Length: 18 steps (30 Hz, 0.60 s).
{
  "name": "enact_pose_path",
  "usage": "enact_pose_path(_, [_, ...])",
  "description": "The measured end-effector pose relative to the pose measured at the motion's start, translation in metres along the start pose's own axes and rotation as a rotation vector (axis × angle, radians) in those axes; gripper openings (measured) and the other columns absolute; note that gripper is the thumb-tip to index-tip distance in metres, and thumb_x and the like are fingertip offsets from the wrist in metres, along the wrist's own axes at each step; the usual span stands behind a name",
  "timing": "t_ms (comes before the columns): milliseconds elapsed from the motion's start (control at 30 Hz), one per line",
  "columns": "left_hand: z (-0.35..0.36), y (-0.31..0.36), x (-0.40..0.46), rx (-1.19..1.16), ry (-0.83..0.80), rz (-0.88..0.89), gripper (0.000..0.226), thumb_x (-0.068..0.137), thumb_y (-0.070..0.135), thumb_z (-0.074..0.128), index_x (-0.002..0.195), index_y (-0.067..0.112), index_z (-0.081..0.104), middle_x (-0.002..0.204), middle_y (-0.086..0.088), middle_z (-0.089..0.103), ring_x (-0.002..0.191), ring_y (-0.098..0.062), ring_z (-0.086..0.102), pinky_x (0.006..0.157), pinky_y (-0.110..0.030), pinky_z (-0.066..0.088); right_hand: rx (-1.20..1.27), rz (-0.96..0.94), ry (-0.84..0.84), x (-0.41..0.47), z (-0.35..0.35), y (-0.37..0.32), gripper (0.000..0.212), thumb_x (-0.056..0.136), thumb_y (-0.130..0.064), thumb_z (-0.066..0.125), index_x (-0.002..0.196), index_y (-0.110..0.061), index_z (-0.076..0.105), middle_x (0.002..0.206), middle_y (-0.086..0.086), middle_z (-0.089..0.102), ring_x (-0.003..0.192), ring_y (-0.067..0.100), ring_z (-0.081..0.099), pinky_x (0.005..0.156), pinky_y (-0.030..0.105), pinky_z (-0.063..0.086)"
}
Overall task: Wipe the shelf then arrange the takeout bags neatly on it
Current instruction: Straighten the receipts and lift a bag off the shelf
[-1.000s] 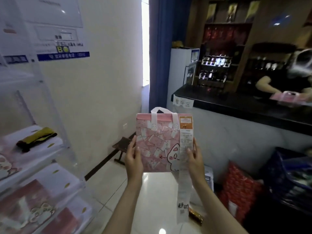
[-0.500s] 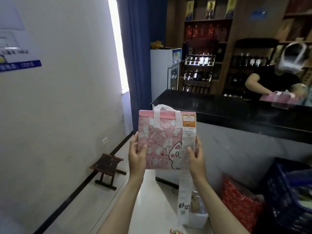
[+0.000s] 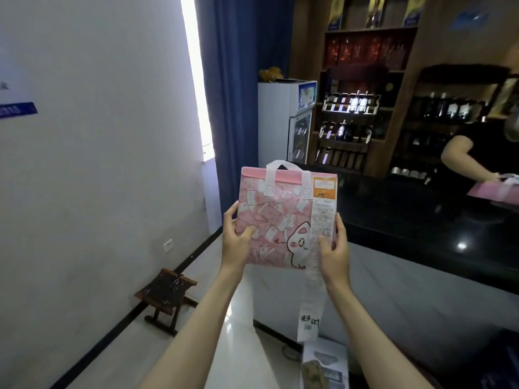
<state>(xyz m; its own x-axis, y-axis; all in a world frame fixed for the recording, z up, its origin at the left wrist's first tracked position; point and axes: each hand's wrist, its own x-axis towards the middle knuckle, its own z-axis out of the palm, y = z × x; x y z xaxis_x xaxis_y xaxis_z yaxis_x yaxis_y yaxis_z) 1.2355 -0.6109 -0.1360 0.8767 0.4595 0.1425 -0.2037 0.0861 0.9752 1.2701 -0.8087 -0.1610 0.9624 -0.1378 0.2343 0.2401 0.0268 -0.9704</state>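
I hold a pink takeout bag [image 3: 276, 217] upright in front of me, chest high. It has a cartoon cat print, white handles and an orange label at its top right. A long white receipt [image 3: 310, 299] hangs from its right side past the bag's bottom. My left hand [image 3: 236, 242] grips the bag's left edge, thumb on the front. My right hand [image 3: 334, 249] grips the right edge over the receipt. The shelf is out of view.
A black counter [image 3: 407, 220] runs along the right, with another person's arm [image 3: 460, 158] and a pink bag [image 3: 497, 190] behind it. A small wooden stool [image 3: 165, 296] stands by the left wall. A white fridge [image 3: 283, 122], bottle racks and a box [image 3: 325, 363] on the floor are ahead.
My view has swung right, away from the clear shelf with bags at the left, which has left the frame. Both hands keep the same grip on the bag.
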Motion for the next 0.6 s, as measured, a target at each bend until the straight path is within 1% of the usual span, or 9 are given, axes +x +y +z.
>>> enact_pose_path(67, [0.008,-0.004,0.027,0.004,0.002,0.009,0.061,0.093,0.008,0.061,0.137,0.047,0.045,0.121,-0.005,0.064,0.109,-0.025,0.070,0.079,-0.049,0.064,0.007,-0.009,0.009,0.025,0.010,0.003,0.064,0.101,-0.011,0.053,0.156,-0.036,0.032,0.142,-0.013,0.056,0.121,0.000,0.059,0.096,0.033,0.057])
enact_pose_path(100, [0.012,-0.007,0.041,0.006,0.000,0.013,0.061,0.093,0.008,0.060,0.137,0.047,0.045,0.120,-0.005,0.065,0.107,-0.024,0.070,0.079,-0.048,0.064,0.011,-0.012,0.012,0.037,0.015,0.004,0.065,0.100,-0.010,0.053,0.156,-0.037,0.032,0.141,-0.014,0.055,0.120,-0.002,0.058,0.096,0.033,0.057])
enact_pose_path(233, [0.026,-0.020,0.110,-0.035,0.002,0.028,0.051,0.096,0.015,0.063,0.135,0.046,0.049,0.118,-0.004,0.068,0.104,-0.022,0.072,0.080,-0.049,0.064,0.016,-0.032,0.018,0.092,0.037,0.017,0.064,0.101,-0.015,0.053,0.154,-0.044,0.030,0.143,-0.014,0.056,0.127,0.007,0.058,0.101,0.044,0.056])
enact_pose_path(300, [0.032,-0.028,0.148,-0.046,-0.021,0.026,0.048,0.096,0.020,0.065,0.133,0.048,0.051,0.119,-0.006,0.068,0.106,-0.024,0.072,0.084,-0.052,0.062,0.004,-0.045,0.025,0.121,0.049,0.025,0.064,0.102,-0.014,0.052,0.154,-0.045,0.029,0.144,-0.014,0.055,0.129,0.008,0.057,0.104,0.047,0.054])
enact_pose_path(367, [0.039,-0.033,0.181,-0.045,-0.045,0.037,0.044,0.098,0.023,0.063,0.133,0.047,0.052,0.121,-0.006,0.067,0.108,-0.024,0.071,0.086,-0.051,0.062,0.003,-0.055,0.046,0.148,0.063,0.032,0.065,0.102,-0.013,0.051,0.153,-0.047,0.029,0.145,-0.013,0.054,0.130,0.009,0.056,0.105,0.050,0.052])
enact_pose_path(433, [0.046,-0.036,0.213,-0.066,-0.060,0.041,0.032,0.103,0.034,0.054,0.133,0.043,0.054,0.124,-0.003,0.067,0.110,-0.022,0.070,0.089,-0.049,0.061,0.004,-0.060,0.069,0.173,0.077,0.039,0.066,0.102,-0.011,0.050,0.153,-0.047,0.028,0.146,-0.013,0.054,0.131,0.009,0.056,0.105,0.050,0.052])
enact_pose_path(467, [0.048,-0.038,0.228,-0.081,-0.071,0.040,0.030,0.105,0.041,0.048,0.134,0.040,0.054,0.126,-0.002,0.066,0.113,-0.022,0.069,0.090,-0.047,0.061,0.001,-0.059,0.079,0.185,0.084,0.043,0.066,0.102,-0.011,0.050,0.153,-0.046,0.028,0.146,-0.013,0.054,0.131,0.008,0.056,0.105,0.050,0.052])
enact_pose_path(533, [0.051,-0.045,0.258,-0.093,-0.106,0.042,0.042,0.102,0.059,0.040,0.135,0.037,0.055,0.131,-0.003,0.065,0.119,-0.024,0.066,0.095,-0.050,0.058,-0.005,-0.058,0.101,0.206,0.097,0.054,0.065,0.101,-0.009,0.051,0.152,-0.042,0.030,0.145,-0.011,0.055,0.129,0.009,0.057,0.105,0.050,0.053])
enact_pose_path(600, [0.054,-0.056,0.286,-0.091,-0.134,0.036,0.052,0.097,0.069,0.037,0.135,0.038,0.055,0.133,-0.005,0.064,0.120,-0.025,0.065,0.097,-0.055,0.056,-0.004,-0.058,0.131,0.225,0.108,0.067,0.061,0.100,-0.008,0.053,0.147,-0.043,0.033,0.142,-0.008,0.057,0.127,0.010,0.059,0.103,0.051,0.054])
